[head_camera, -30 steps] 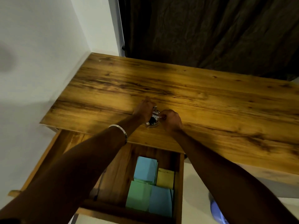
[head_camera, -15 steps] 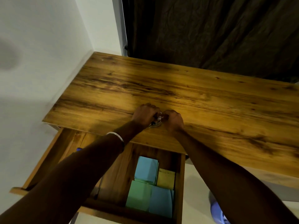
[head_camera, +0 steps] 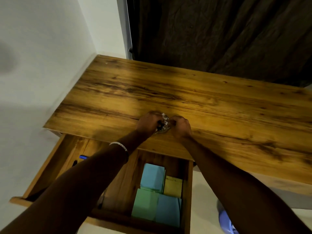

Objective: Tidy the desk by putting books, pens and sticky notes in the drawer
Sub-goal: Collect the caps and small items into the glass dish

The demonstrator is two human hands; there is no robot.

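Left hand [head_camera: 148, 121] and right hand [head_camera: 181, 126] both curl around a small clear glass holder [head_camera: 163, 124] on the wooden worktop [head_camera: 219, 107].

Both hands, left hand [head_camera: 148, 122] and right hand [head_camera: 181, 126], rest on the desk [head_camera: 219, 107]; sticky notes [head_camera: 157, 193] lie in the open drawer [head_camera: 118, 218] below.

Light: I see a dim room, with a warm pool on the bench [head_camera: 168, 98] centre.
Shadow: my forearms are nearly black; bench corners darken.
Sharpness: hands [head_camera: 164, 124] smeared.
Distortion: I see bench edges bowing toward the frame's borders.
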